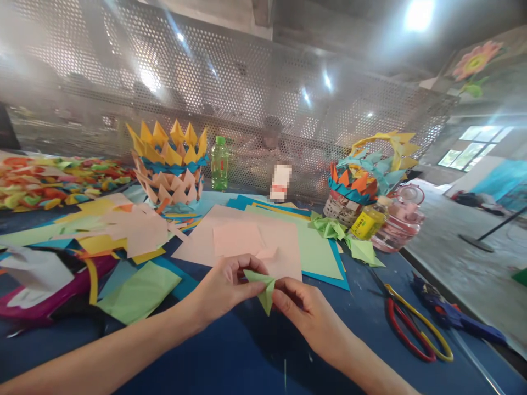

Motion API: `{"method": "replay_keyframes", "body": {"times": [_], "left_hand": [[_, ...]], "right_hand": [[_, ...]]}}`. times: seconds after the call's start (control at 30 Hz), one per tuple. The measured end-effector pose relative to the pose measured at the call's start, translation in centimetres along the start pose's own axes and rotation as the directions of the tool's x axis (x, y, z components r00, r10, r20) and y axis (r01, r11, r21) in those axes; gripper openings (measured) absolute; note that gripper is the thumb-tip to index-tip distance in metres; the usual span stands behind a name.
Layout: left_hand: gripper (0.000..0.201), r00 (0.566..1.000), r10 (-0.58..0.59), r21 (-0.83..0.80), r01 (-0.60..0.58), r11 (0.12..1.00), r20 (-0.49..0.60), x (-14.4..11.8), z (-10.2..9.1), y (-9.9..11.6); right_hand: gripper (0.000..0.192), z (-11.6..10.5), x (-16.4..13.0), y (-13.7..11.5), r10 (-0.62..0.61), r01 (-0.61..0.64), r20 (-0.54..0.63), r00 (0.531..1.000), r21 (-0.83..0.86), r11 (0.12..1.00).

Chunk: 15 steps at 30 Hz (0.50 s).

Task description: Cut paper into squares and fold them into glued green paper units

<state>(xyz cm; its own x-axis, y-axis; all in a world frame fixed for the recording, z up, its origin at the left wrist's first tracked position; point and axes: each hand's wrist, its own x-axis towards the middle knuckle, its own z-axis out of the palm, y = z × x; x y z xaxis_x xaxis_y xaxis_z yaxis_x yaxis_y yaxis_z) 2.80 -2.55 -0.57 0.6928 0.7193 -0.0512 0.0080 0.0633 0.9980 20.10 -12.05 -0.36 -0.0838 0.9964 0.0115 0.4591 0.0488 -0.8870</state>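
Observation:
A small piece of folded light green paper (267, 296) is held in the air above the front of the table. My left hand (230, 285) pinches its upper left part between thumb and fingers. From the other side, my right hand (302, 310) grips its right edge with thumb and forefinger. The piece has a pointed tip hanging down and creased faces. Just behind my hands lie a small pink folded piece (267, 254) and a pink square (236, 237), both on a larger pink sheet (288, 241).
Scissors (411, 323) and a blue glue gun (457, 312) lie at the right. Paper crowns (168, 164) stand at the back left. Near a green bottle (219, 164) rises a perforated metal screen (230, 93). Loose green paper (140, 292) and a purple tool (53, 296) are at the left.

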Motion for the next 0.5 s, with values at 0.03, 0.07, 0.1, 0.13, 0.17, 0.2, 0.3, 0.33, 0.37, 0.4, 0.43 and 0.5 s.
{"method": "replay_keyframes", "body": {"times": [0.03,0.07,0.1,0.13,0.17,0.2,0.3,0.33,0.37,0.4,0.43,0.5], "left_hand": [[0.028,1.000,0.009,0.007,-0.009,1.000,-0.014,-0.15,0.15,0.19],[0.028,0.999,0.018,0.018,-0.018,1.000,-0.028,-0.31,0.27,0.39],[0.027,0.999,0.021,0.029,-0.020,0.999,-0.039,-0.46,0.37,0.59],[0.027,0.999,0.021,0.037,-0.019,0.999,-0.048,-0.60,0.44,0.77],[0.026,0.998,0.018,0.038,-0.016,0.999,-0.054,-0.70,0.47,0.92],[0.026,0.998,0.015,0.031,-0.013,0.999,-0.057,-0.77,0.49,1.04],[0.024,0.998,0.001,-0.007,-0.001,1.000,-0.058,-0.77,0.41,1.11],[0.024,0.998,-0.002,-0.020,0.001,1.000,-0.056,-0.72,0.37,1.04],[0.024,0.999,-0.006,-0.031,0.004,1.000,-0.052,-0.66,0.32,0.93],[0.024,0.999,-0.006,-0.039,0.004,0.999,-0.048,-0.59,0.28,0.80],[0.024,0.999,0.000,-0.047,-0.002,0.999,-0.045,-0.52,0.24,0.66],[0.025,0.999,0.022,-0.060,-0.025,0.998,-0.043,-0.41,0.18,0.39]], "right_hand": [[0.032,0.07,-0.01,-0.09,0.007,-0.007,0.001,1.000,0.010,1.000],[0.030,0.13,-0.01,-0.17,0.013,-0.013,-0.002,1.000,0.017,1.000],[0.028,0.19,0.00,-0.25,0.019,-0.019,-0.010,1.000,0.023,1.000],[0.027,0.23,0.01,-0.30,0.022,-0.022,-0.023,0.999,0.026,0.999],[0.026,0.24,0.03,-0.33,0.025,-0.024,-0.035,0.999,0.030,0.999],[0.025,0.24,0.05,-0.32,0.025,-0.024,-0.046,0.999,0.036,0.999],[0.023,0.13,0.14,-0.15,0.031,-0.028,-0.068,0.997,0.047,0.998],[0.023,0.09,0.17,-0.07,0.033,-0.029,-0.073,0.997,0.048,0.998],[0.022,0.06,0.20,0.00,0.034,-0.030,-0.081,0.996,0.050,0.998],[0.022,0.04,0.22,0.06,0.036,-0.031,-0.089,0.995,0.051,0.998],[0.022,0.02,0.23,0.11,0.038,-0.033,-0.095,0.995,0.051,0.998],[0.021,0.01,0.25,0.19,0.036,-0.031,-0.106,0.994,0.049,0.998]]}}
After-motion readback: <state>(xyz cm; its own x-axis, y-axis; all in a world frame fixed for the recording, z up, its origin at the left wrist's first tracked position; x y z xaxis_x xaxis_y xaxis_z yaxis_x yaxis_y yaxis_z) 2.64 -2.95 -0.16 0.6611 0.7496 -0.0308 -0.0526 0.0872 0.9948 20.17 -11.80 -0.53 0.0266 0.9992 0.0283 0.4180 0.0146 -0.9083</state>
